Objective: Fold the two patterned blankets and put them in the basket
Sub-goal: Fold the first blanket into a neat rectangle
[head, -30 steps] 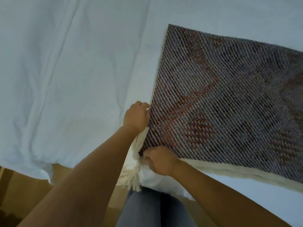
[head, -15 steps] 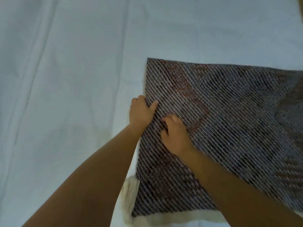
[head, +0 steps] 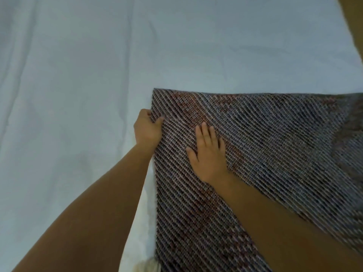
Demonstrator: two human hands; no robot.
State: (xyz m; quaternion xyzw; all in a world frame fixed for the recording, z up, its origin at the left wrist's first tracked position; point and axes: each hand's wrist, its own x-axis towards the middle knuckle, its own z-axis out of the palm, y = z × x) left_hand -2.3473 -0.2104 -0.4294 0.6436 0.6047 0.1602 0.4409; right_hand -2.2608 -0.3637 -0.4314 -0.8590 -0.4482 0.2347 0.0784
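Observation:
A dark woven patterned blanket [head: 265, 146] with grey and reddish diagonal weave lies flat on the white bed sheet, filling the right half of the view. Its cream fringe [head: 147, 266] shows at the bottom left corner. My left hand [head: 147, 128] grips the blanket's left edge near the far corner, thumb on top and fingers curled under. My right hand [head: 208, 152] lies flat on the blanket with fingers straight, pressing it down. No second blanket or basket is in view.
The white bed sheet [head: 78, 95] with soft creases covers the left and far part of the view. A strip of brown surface [head: 353, 26] shows at the top right corner beyond the bed's edge.
Both hands moved from the near fringed corner up along the blanket's left edge. My right hand went from curled to flat on the cloth. The view shifted forward over the bed.

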